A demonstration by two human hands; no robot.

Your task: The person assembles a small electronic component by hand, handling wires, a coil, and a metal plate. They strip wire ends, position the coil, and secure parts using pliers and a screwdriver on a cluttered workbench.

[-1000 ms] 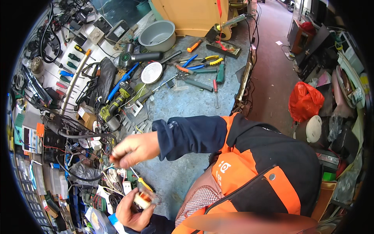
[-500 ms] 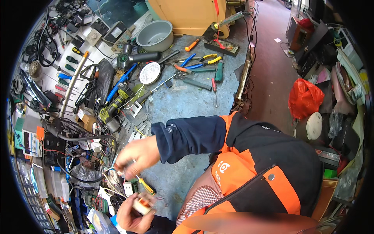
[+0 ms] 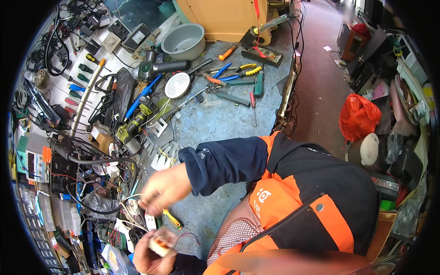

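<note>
My left hand [image 3: 153,259] is closed around a small cream-coloured block-shaped part [image 3: 160,247] with orange-brown inside its open side. Thin dark red wires [image 3: 189,235] curl out beside that part. Above and beyond it, my right hand [image 3: 166,189] has its fingers bent together, slightly blurred. A pale cable [image 3: 130,197] runs close to those fingertips, but whether they grip anything is too unclear to tell. Between the two hands lies a yellow-handled screwdriver [image 3: 173,221] on the blue worktop [image 3: 206,121]. Next to it sits a white socket-like piece [image 3: 151,222].
Tangled cables and loose parts crowd the left side, with a green power drill [image 3: 130,128] among them. Farther back are a grey bowl [image 3: 183,42], a round white perforated disc [image 3: 177,85], several pliers and a red screwdriver [image 3: 253,107]. A red plastic bag [image 3: 360,118] stands at right.
My right hand has shifted slightly right and toward me. My left hand has moved a little left and down with the cream part, and the dark red wires show more clearly.
</note>
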